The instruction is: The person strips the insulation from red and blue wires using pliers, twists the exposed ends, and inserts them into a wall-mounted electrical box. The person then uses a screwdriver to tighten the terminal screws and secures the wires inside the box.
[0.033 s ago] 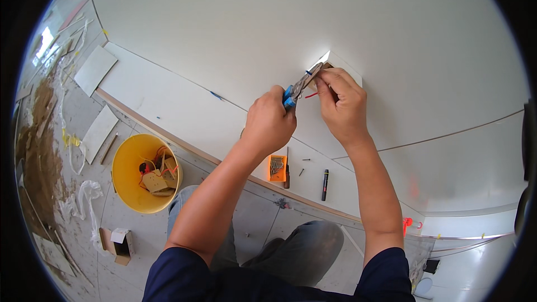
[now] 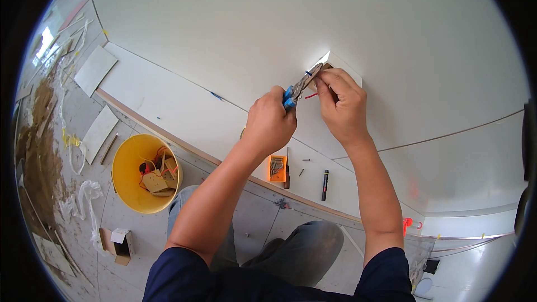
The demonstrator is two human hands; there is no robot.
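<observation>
My left hand point(image 2: 271, 118) is closed round the blue handles of a pair of pliers point(image 2: 302, 86). The pliers' metal jaws reach up and right to an open box cut into the white panel point(image 2: 224, 28). Close by the jaws, my right hand point(image 2: 344, 105) pinches with thumb and fingers at the box opening point(image 2: 328, 57). What lies between these fingertips is too hidden to make out. A short red wire point(image 2: 311, 95) sticks out between the pliers and my right hand. The inside of the box is mostly covered by my fingers and the pliers.
On the white ledge point(image 2: 168, 100) lie an orange tray point(image 2: 272, 177) of screws, a screwdriver point(image 2: 287, 176), loose screws and a black marker point(image 2: 325, 185). A yellow bucket point(image 2: 124, 182) with wires and plates stands on the floor at left, near an opened small box point(image 2: 120, 244) and debris.
</observation>
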